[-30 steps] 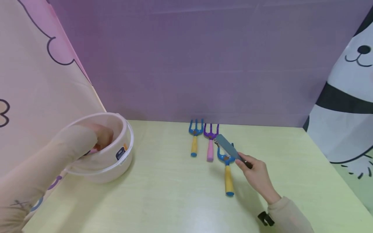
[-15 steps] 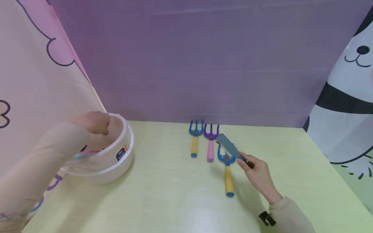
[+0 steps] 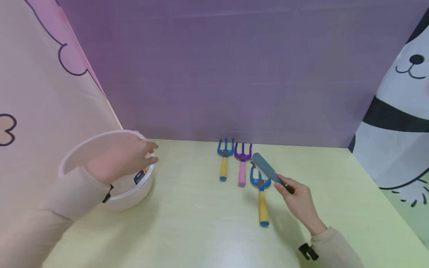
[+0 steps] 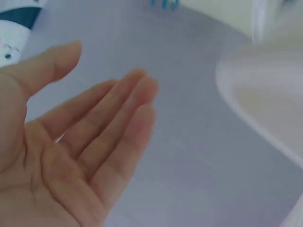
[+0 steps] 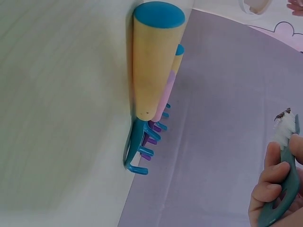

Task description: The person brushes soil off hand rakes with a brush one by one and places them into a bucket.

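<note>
My right hand (image 3: 298, 203) pinches a small grey-green brush (image 3: 264, 165) by its dark handle, the head slanting up to the left over the table. White bristles (image 5: 285, 130) with a dark, dirty-looking tip show in the right wrist view. Just under the brush lies a blue garden hand fork with a yellow handle (image 3: 263, 208). My left hand (image 3: 122, 156) hovers at the white tub (image 3: 134, 197), fingers extended past its right rim. In the left wrist view the palm (image 4: 52, 179) faces the camera and holds nothing.
Behind the near fork lie a purple hand fork with a pink handle (image 3: 242, 167) and another blue hand fork with a yellow handle (image 3: 223, 160). A purple cloth wall (image 3: 214, 74) closes the table's back; printed cloth panels stand at both sides.
My left hand has come up out of the tub and moved right, over its rim, with the fingers straightening. The right hand and brush have barely moved.
</note>
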Tool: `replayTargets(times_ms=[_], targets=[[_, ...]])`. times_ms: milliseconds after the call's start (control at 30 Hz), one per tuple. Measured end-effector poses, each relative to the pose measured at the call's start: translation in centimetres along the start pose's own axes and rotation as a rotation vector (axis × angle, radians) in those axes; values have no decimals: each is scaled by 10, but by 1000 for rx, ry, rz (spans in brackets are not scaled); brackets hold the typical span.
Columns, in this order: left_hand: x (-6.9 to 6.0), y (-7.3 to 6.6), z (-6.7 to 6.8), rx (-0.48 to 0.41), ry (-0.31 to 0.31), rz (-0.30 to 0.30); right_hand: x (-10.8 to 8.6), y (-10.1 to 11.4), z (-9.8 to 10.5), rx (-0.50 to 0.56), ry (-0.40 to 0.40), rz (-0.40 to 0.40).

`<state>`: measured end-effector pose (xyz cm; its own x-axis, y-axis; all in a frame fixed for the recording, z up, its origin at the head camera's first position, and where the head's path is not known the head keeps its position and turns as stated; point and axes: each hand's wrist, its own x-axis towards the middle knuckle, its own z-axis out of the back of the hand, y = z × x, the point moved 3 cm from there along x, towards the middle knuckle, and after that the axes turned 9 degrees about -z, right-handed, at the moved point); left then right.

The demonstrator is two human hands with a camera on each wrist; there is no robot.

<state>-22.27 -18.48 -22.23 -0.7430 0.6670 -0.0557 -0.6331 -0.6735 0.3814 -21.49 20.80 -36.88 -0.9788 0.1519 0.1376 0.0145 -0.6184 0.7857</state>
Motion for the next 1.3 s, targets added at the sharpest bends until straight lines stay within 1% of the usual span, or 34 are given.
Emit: replayTargets(times_ms=[33,67,133,167,267,400,467,533,600,700,800,867,900,967,1033,1133,1233,1300], targets=[[2,-5,-2,-124,-54,70,0,-1,0,0,-1,-1],[4,-10,-6,-266,-135,132,0,-1,0,0,-1,2],[9,-21,-15,-382,-199,138,0,-1,0,-1,-2,8],[13,-26,-20,-466,-213,149,0,-2,0,-2,-3,10],[25,-39,-38,-608,-227,170,0,-2,0,5,0,6],[45,-47,-65,-796,-223,190,1,0,0,19,14,-14],[57,-51,-76,-880,-226,187,1,1,0,24,16,-18],[71,-56,-87,-964,-205,188,1,1,0,25,17,-19],[87,-63,-99,-1033,-180,209,1,1,1,28,13,-15],[112,-76,-115,-1098,-137,243,1,-1,1,27,4,-8],[137,-90,-131,-1117,-102,266,1,-3,1,21,-5,-1],[154,-98,-139,-1130,-80,275,2,-5,2,18,-13,-4],[162,-101,-144,-1142,-66,286,2,-5,3,18,-14,-5],[175,-107,-151,-1170,-59,309,2,-5,4,24,-17,-9],[186,-111,-156,-1180,-66,334,2,-5,6,28,-18,-12],[199,-115,-165,-1175,-97,367,1,-5,8,33,-23,-21],[209,-118,-174,-1155,-84,412,2,-7,10,28,-24,-36],[214,-120,-177,-1150,-78,432,2,-9,10,22,-24,-40]])
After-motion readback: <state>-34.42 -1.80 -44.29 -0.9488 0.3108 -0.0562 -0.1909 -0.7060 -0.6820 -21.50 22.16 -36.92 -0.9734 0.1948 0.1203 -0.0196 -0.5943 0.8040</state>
